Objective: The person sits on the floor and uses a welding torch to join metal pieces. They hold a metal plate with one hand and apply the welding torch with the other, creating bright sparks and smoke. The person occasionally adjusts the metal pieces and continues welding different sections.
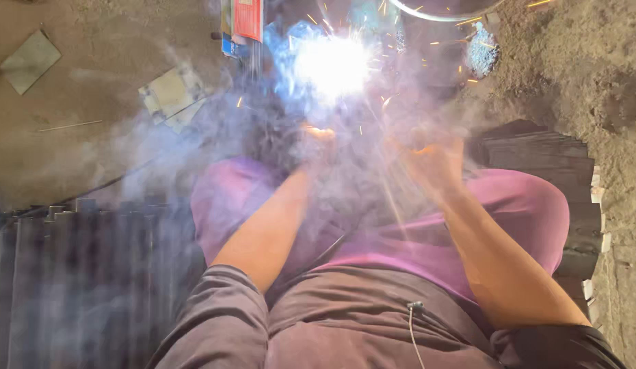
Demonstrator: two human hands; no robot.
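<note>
On the far left of the dirt floor (72,157) lies a flat square plate (29,60), and nearer the middle a second pale plate (169,92) with a thin rod (70,126) lying well apart between them. Below these, at the lower left, stands a row of dark metal strips (78,273), stacked close together on edge.

Moving inward, the left hand (316,137) reaches forward from a bare forearm. Smoke and glare cover it; whether it grips anything cannot be told. Just above and between the two hands burns a welding arc (332,65), white and wide, throwing sparks outward. A red and blue box (241,24) stands just left of the arc at the top edge. The piece under the arc is hidden by the flare.

The right hand (433,157) is curled into a loose fist, seemingly closed on a holder, though the tool itself is lost in haze. Both hands hang over the person's knees in purple trousers (509,219).

At the right, a second stack of dark plates (537,157) rests beside the knee, and a curved metal rim (434,14) shows at the top.

Judgement: a weld is in progress at this instant. Finished seams and remaining joints cannot be judged; the glare conceals the joint.
</note>
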